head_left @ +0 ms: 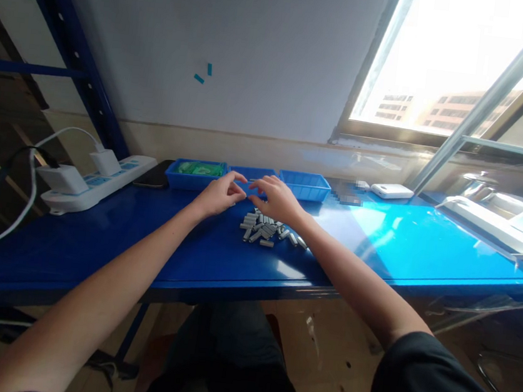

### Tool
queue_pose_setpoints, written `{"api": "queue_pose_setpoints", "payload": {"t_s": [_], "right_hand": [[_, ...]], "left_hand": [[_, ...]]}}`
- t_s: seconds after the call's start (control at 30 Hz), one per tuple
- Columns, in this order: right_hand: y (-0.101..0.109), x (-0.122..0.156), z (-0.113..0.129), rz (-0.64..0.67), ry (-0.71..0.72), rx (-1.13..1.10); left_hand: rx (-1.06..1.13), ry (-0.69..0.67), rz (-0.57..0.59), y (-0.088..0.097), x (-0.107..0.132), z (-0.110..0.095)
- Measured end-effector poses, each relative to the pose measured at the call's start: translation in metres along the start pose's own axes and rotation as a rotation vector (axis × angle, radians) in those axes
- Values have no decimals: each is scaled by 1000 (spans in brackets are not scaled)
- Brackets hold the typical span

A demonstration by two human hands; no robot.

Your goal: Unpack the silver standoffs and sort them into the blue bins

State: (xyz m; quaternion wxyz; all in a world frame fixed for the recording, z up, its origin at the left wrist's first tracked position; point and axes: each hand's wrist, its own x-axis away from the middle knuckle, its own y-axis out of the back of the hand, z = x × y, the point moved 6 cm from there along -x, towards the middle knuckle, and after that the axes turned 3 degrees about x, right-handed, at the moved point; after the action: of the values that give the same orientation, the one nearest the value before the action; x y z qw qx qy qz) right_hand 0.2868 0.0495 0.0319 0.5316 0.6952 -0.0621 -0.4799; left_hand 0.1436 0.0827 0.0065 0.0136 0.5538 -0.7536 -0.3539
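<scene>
Above the blue table, my left hand [220, 195] and my right hand [279, 199] meet with bent fingers, fingertips almost touching. Something thin and pale seems to lie between the fingertips, too small to make out. Under my right hand lies a loose pile of short grey metal cylinders [265, 228], partly covered by that hand. Just behind the hands stands a row of blue bins: the left bin [187, 181] holds green pieces, the middle bin [259, 174] is largely hidden by my fingers, and the right bin [307, 188] shows its ribbed inside.
To the left, a white power strip [102, 187] carries plugged-in adapters and cables, with a dark phone-like slab [153, 174] beside it. A white box [392, 191] sits at the back right, near another white power strip [498, 226]. A metal post [458, 127] slants before the window.
</scene>
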Motion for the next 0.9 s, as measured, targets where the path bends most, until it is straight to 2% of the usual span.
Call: {"api": "queue_pose_setpoints", "payload": {"t_s": [0.13,0.27,0.37,0.5,0.57,0.6,0.67,0.8,0.9], "right_hand": [[0,2,16,-11,87,3],[6,0,16,-6,111,12],[19,-4,-4,-70,7,70],[36,6,-62,-230,-370,237],[34,14,-81,-209,-473,268],[30,16,-85,-178,-478,257],[19,16,-78,-98,-409,185],[-9,7,-33,88,-120,-15],[-26,4,-9,182,-5,-78]], "left_hand": [[371,74,4,-3,2,-4],[426,94,34,-8,2,-4],[177,22,53,-10,1,-1],[-392,-182,255,-25,3,-5],[-532,-218,309,-29,4,-7],[-571,-221,310,-29,4,-8],[-620,-222,298,-28,4,-11],[-643,-196,274,-26,4,-9],[-635,-154,243,-22,3,-3]]}}
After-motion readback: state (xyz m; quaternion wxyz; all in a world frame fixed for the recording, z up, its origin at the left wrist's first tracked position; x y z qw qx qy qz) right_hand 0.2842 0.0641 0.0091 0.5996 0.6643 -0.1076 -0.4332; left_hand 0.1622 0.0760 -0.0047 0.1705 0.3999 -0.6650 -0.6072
